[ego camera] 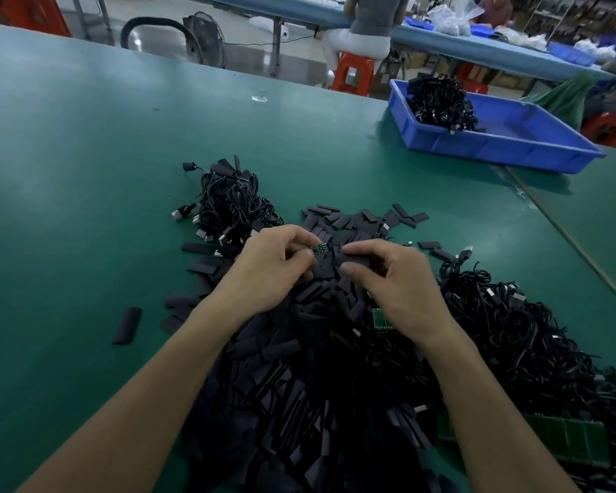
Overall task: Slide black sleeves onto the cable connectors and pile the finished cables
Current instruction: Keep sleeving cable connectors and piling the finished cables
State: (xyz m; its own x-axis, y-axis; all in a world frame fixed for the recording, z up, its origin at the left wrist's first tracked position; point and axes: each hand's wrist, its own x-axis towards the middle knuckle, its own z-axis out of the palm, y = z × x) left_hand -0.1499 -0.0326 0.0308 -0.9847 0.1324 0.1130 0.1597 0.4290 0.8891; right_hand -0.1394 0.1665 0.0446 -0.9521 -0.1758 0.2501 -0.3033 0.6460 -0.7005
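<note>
My left hand pinches a small green circuit-board connector at its fingertips. Just to its right, my right hand holds a flat black sleeve between thumb and forefinger, its end pointing at the connector. Both hands hover over a big heap of loose black sleeves on the green table. A pile of black cables with USB plugs lies beyond my left hand. A second tangle of black cables spreads out to the right of my right hand.
A blue plastic tray holding a bundle of black cables stands at the back right. A stray sleeve lies alone at the left. Green circuit-board strips show at the lower right. A person sits on an orange stool at another bench behind.
</note>
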